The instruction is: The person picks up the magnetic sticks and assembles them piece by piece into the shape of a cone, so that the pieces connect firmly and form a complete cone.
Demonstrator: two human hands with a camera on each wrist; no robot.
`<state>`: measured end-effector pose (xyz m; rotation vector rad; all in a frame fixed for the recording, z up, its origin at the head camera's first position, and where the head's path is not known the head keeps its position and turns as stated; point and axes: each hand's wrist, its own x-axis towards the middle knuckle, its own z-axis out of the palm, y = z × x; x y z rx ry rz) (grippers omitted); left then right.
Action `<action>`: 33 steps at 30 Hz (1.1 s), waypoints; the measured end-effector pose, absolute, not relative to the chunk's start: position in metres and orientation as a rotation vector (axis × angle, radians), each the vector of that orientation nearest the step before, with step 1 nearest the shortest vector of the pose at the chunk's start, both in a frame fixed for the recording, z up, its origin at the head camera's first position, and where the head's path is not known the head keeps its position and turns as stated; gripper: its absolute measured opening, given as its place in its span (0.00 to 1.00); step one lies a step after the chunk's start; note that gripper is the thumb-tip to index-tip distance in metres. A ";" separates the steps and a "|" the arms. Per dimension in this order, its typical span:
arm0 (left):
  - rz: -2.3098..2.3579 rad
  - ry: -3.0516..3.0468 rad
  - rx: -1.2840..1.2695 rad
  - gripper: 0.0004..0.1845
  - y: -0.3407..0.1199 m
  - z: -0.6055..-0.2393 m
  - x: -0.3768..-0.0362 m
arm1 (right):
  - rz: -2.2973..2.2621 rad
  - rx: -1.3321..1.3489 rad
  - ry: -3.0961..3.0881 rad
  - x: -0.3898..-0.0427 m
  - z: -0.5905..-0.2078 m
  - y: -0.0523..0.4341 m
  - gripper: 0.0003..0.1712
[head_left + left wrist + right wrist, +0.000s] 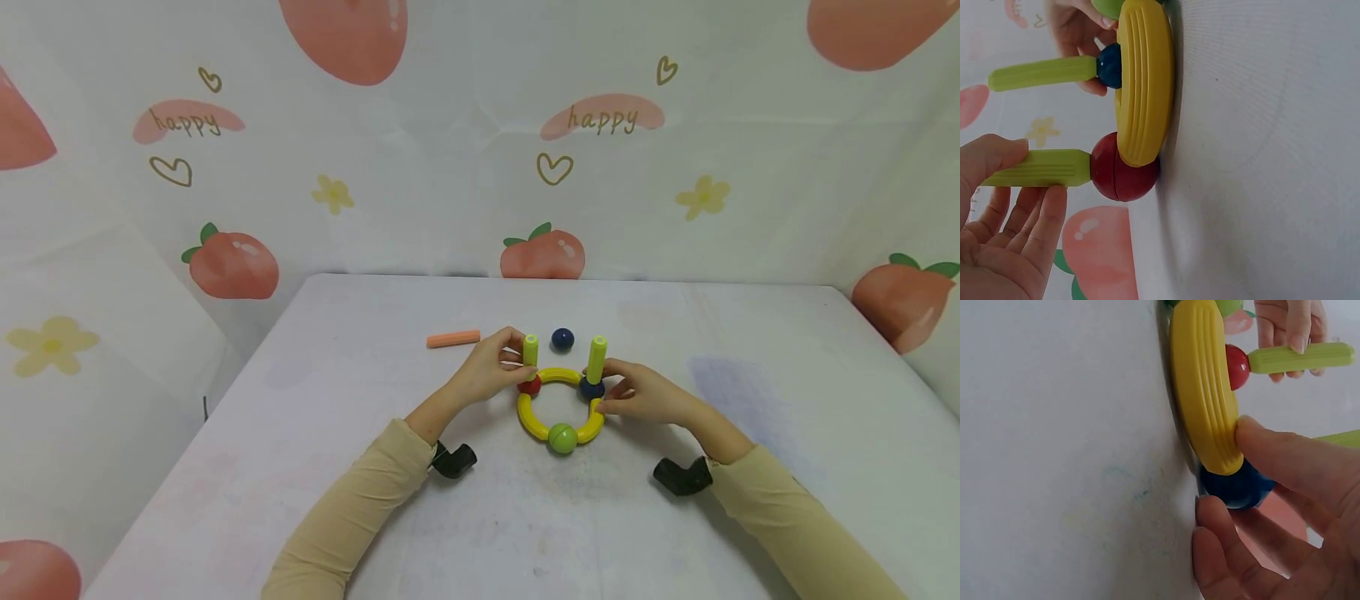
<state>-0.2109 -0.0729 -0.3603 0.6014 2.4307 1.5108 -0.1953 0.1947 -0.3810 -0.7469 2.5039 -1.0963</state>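
A ring of yellow curved magnetic sticks lies on the table, joined by a red ball (529, 387), a dark blue ball (592, 389) and a green ball (562, 438). Upright on the red ball stands a lime stick (1054, 167), which my left hand (489, 367) pinches between thumb and fingers. Another lime stick (597, 358) rises from the blue ball. My right hand (648, 393) holds the right yellow curved stick (1204, 387) near its blue-ball end. Its thumb presses that stick, while its fingers curl beside the blue ball, close to the tabletop.
Behind the ring sit a loose dark blue ball (562, 339) and, further left, an orange straight stick (453, 339). A fruit-patterned cloth (435, 167) hangs behind the white table (495, 517). Black wrist mounts (454, 461) jut out by both sleeves.
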 end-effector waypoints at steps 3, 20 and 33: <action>1.514 2.431 0.604 0.18 -0.073 -0.361 -0.211 | -1.102 -0.754 2.468 -0.197 -0.381 0.195 0.27; 1.450 2.555 0.605 0.14 -0.092 -0.364 -0.218 | -1.098 -0.663 2.477 -0.194 -0.382 0.194 0.32; 1.522 2.618 0.499 0.15 -0.119 -0.363 -0.232 | -1.058 -0.642 2.509 -0.188 -0.378 0.191 0.31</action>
